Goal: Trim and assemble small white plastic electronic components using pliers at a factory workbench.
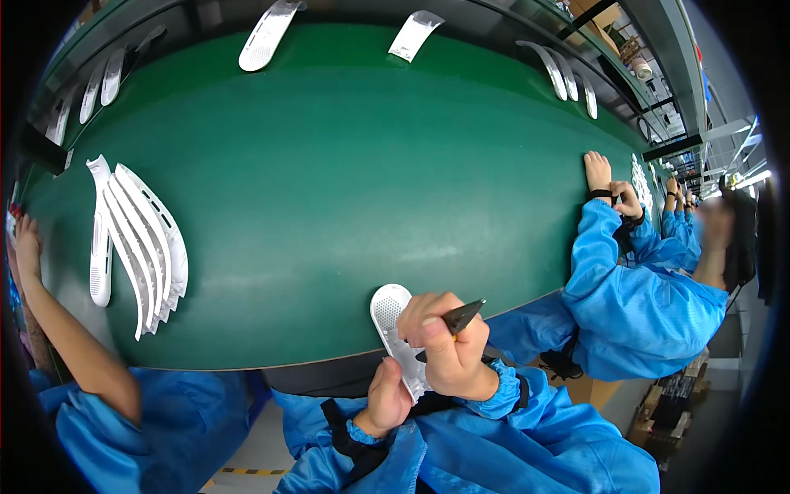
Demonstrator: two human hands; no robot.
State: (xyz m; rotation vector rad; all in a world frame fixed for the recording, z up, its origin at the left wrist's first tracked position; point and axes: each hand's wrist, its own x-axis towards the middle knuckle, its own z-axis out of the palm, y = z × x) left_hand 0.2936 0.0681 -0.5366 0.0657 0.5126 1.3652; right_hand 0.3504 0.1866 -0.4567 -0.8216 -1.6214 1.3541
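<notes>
Near the front edge of the green table, my left hand (388,401) grips the lower end of a long white plastic shell (390,305). The shell's rounded far end has a patch of small holes and lies over the table edge. My right hand (448,346) is closed round a dark, tapered, pointed tool (466,316), just above the shell's middle. One tip of that tool sticks out to the upper right; its exact kind is unclear. My right fingers hide part of the shell and whatever the tool's other end touches.
On the left of the green table (329,165) lies a fanned stack of curved white shells (152,247). More shells (267,37) stand along the back edge. A co-worker's arm (70,329) is at left; another person in blue (642,280) sits at right.
</notes>
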